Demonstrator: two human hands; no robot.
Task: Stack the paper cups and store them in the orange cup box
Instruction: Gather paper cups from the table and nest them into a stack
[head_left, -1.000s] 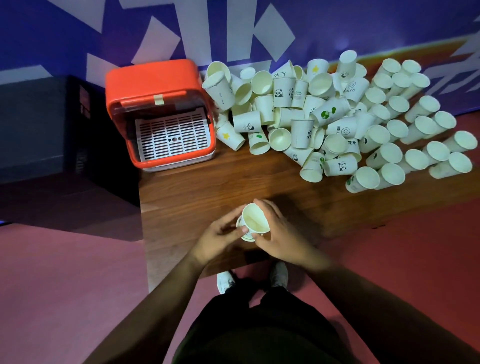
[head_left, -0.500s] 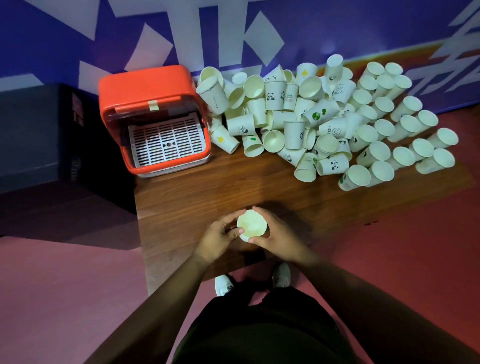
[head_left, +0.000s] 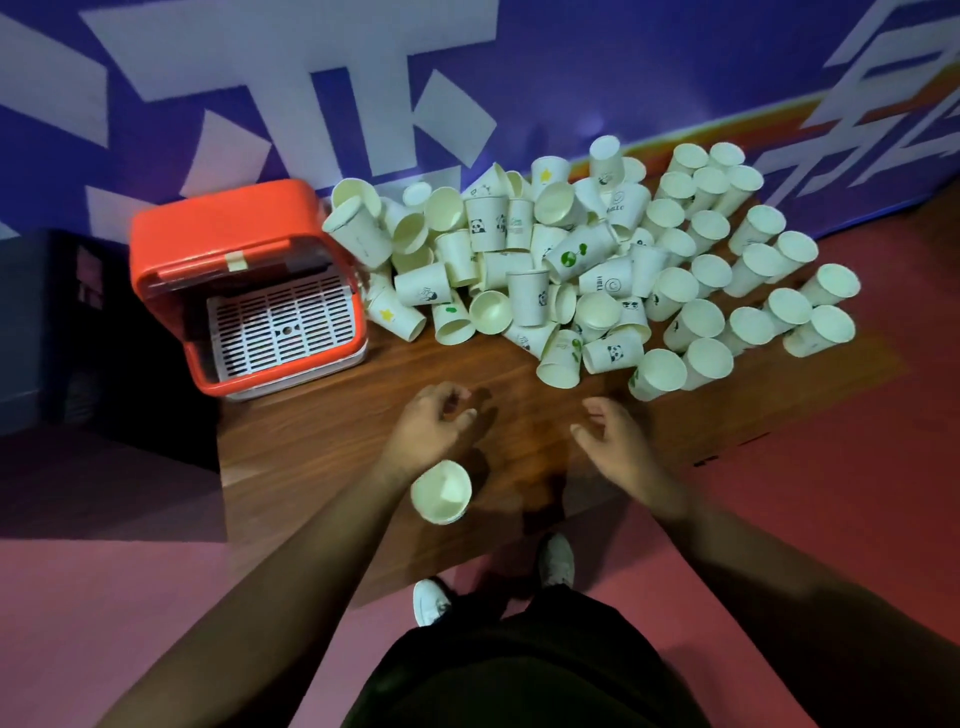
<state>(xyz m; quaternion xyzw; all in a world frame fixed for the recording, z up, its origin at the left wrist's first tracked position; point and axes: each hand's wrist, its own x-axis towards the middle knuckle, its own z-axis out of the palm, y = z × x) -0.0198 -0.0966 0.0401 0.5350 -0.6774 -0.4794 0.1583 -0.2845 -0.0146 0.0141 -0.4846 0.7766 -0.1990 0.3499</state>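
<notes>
A short stack of white paper cups (head_left: 442, 491) stands upright near the front edge of the wooden table (head_left: 322, 436), just beside my left forearm. My left hand (head_left: 431, 418) hovers beyond it with loosely curled fingers and holds nothing. My right hand (head_left: 615, 441) is out to the right, fingers relaxed and empty. A big heap of loose paper cups (head_left: 587, 265) covers the back right of the table. The orange cup box (head_left: 244, 283) sits at the back left, its lid up and a white slotted tray showing inside.
A purple wall with white shapes (head_left: 467, 78) runs right behind the table. A dark cabinet (head_left: 47, 322) stands left of the box. My white shoes (head_left: 556, 561) are on the red floor below the table's front edge.
Both hands have let go of the stacked cups, which now stand on the table. The hands moved apart and forward toward the heap.
</notes>
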